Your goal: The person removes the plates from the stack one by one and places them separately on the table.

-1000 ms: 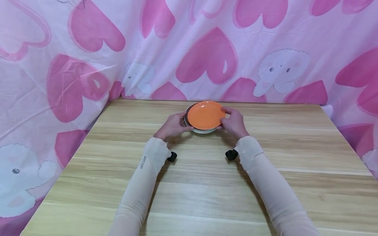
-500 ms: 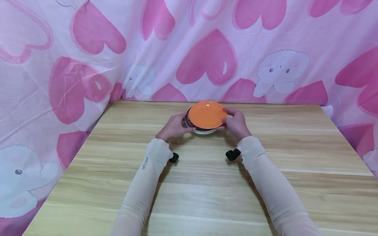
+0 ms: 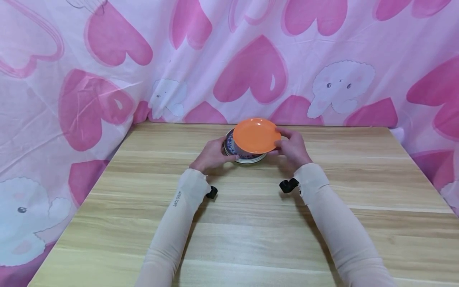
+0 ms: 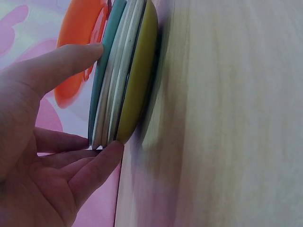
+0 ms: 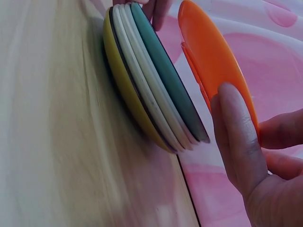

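In the head view my right hand (image 3: 294,149) pinches the right edge of an orange plate (image 3: 255,135). That plate hangs tilted above a stack of plates (image 3: 247,161), with a gap between them in the right wrist view. On top of the stack lies a plate with a blue patterned face (image 3: 232,148), its underside teal (image 4: 106,61). Below come several pale plates (image 5: 142,71) and, lowest, a yellow one (image 5: 124,85). My left hand (image 3: 212,154) holds the stack's left side, thumb at the top rim and fingers against the lower edges.
The stack stands on a wood-grain table (image 3: 236,223) near its back edge. Behind and to the left hangs a pink curtain (image 3: 201,79) with hearts. Black wrist pieces (image 3: 289,185) stick out inward from both sleeves.
The orange plate has risen and shifted right in my right hand, uncovering more of the blue patterned plate. My left hand stays at the stack, nearly still.
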### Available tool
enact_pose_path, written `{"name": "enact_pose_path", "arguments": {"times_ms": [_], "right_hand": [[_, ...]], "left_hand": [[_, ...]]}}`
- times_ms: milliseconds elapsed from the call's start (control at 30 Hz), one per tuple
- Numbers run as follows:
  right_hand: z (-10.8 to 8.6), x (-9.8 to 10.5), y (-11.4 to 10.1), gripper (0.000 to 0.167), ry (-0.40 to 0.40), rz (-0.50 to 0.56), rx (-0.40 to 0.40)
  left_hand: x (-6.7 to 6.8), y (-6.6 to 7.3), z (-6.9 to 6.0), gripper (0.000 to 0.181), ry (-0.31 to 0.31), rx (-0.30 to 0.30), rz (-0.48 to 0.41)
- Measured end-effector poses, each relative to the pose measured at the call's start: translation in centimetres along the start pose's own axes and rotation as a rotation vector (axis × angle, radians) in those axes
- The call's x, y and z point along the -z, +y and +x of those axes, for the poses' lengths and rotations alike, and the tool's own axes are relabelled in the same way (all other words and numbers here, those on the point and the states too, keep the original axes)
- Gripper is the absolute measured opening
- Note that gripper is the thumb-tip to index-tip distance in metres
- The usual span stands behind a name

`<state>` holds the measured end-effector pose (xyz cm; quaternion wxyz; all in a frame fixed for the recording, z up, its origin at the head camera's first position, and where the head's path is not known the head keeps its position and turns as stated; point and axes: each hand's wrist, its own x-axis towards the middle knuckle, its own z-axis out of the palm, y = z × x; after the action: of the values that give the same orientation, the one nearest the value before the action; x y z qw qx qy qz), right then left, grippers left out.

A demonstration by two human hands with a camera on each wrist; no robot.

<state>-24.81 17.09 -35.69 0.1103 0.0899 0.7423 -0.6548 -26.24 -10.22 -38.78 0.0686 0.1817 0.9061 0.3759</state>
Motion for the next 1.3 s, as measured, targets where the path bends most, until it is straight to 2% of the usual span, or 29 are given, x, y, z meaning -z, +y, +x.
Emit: {"name": "enact_pose_path", "arguments": {"times_ms": [333, 833, 1300], "right_hand": [[0.2, 1.4, 0.0, 0.064, 0.013, 0.028, 0.049], [-0.2, 3.6, 0.2, 0.064, 0.035, -0.047, 0.015], [0.5, 5.9, 1.3, 0.064, 0.049, -0.07, 0.01]], "left_hand": [[0.2, 0.0, 0.0, 0.081, -0.002, 0.054, 0.033], [0.4, 0.1, -0.2, 0.084, -0.014, 0.102, 0.032], [0.5, 0.0, -0.5, 0.082, 0.0, 0.092, 0.015]]}}
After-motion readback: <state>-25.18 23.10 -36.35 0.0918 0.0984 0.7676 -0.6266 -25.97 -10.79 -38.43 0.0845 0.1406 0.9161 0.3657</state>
